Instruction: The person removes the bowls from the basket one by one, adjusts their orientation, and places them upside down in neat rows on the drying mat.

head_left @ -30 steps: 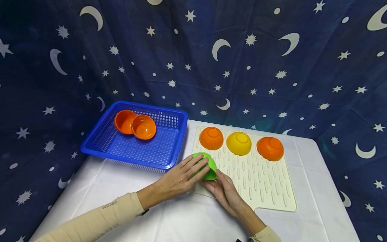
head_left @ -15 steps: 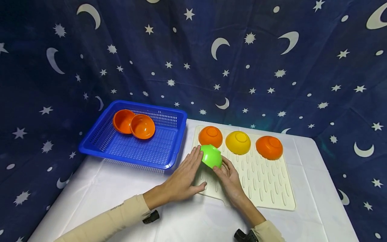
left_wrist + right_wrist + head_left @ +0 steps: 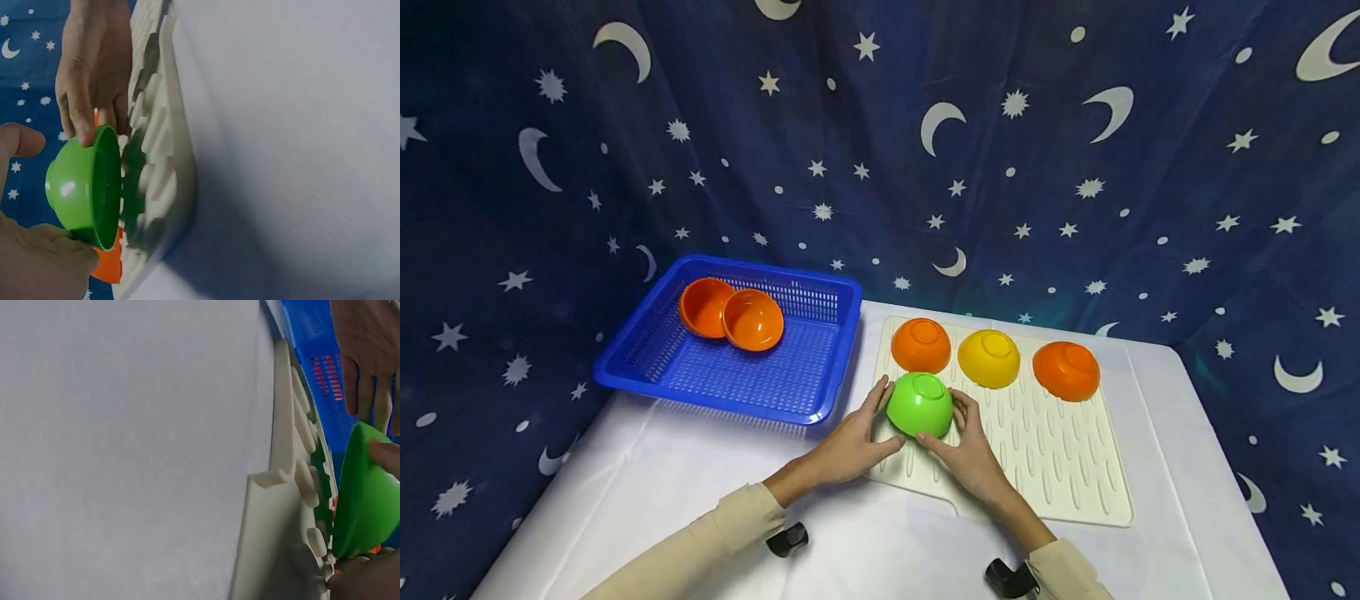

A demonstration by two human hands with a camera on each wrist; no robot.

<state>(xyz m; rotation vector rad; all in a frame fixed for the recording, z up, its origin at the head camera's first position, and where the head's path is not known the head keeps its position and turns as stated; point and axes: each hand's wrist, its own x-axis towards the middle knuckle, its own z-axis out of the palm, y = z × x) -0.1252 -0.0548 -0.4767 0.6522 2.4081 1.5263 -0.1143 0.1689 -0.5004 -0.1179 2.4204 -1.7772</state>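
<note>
Head view: we see the green bowl point(image 3: 919, 406) now turned rim-down over the mat point(image 3: 1052, 475), matching the inverted bowls point(image 3: 988, 360). Left wrist: the left hand point(image 3: 40, 262), thumb free, touches it. Right wrist: the right hand point(image 3: 369, 578) pinches it.

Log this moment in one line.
right hand: pinches inverted green bowl; left hand: touches it; cream mat: three inverted bowls; blue basket: two orange bowls
</note>
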